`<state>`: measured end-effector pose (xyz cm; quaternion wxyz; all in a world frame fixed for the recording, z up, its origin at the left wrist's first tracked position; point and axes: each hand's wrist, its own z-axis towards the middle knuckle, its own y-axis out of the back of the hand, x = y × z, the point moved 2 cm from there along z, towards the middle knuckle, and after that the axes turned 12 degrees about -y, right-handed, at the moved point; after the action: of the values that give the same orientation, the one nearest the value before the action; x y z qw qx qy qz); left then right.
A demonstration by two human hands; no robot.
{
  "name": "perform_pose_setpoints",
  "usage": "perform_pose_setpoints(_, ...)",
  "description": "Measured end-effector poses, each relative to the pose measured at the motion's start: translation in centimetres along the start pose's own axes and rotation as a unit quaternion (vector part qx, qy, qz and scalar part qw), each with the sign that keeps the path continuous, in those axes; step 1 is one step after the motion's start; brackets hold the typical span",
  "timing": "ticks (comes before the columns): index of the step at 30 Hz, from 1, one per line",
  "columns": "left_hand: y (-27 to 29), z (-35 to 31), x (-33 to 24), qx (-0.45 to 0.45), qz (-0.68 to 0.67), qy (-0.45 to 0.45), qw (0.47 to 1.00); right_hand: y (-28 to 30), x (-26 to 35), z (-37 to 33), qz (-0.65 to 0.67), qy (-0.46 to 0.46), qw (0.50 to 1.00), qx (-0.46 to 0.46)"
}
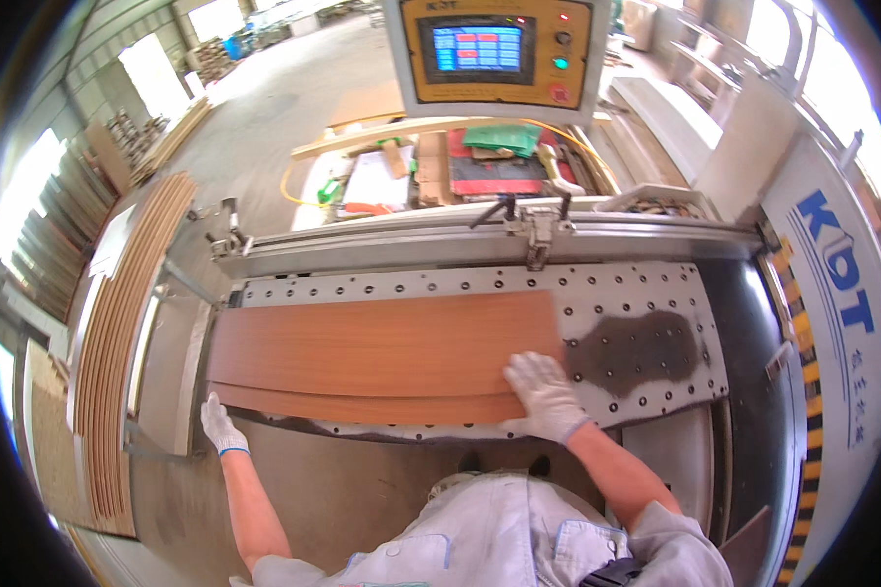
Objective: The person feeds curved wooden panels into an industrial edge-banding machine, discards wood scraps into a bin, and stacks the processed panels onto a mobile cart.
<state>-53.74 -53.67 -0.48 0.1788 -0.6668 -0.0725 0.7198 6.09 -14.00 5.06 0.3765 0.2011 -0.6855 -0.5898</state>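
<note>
Wood-grain board (pixel 382 338): in the head view, this reddish-brown piece is lying on the studded surface (pixel 646 284); a narrower strip (pixel 362 403) is showing along its six o'clock side, and whether it is separate cannot be told.
Left hand (pixel 223 428): gloved, it is resting extended fingers at the eight o'clock corner, apparently touching without gripping.
Right hand (pixel 543 396): gloved, it is lying spread over the four o'clock corner, not clenching.
Board progress: laying-on is looking done; letting go is remaining, and any machining cannot be judged.
Clamp rail (pixel 411 245): it is running along the twelve o'clock side.
Board stack (pixel 117 362): at nine o'clock, many brown-edged panels are resting off the surface.
</note>
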Motion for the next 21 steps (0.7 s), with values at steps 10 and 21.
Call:
perform_pose_setpoints(10,-32.5,-20.1,8.6,0.467,0.530,-0.290,0.646,-5.5,8.6,7.0,0.131,0.086,0.988,-0.015)
perform_pose_setpoints(21,-53.7,-42.5,9.4,0.688,0.270,-0.286,0.610,4.5,-28.9,-12.9,0.030,-0.367,0.873,-0.320)
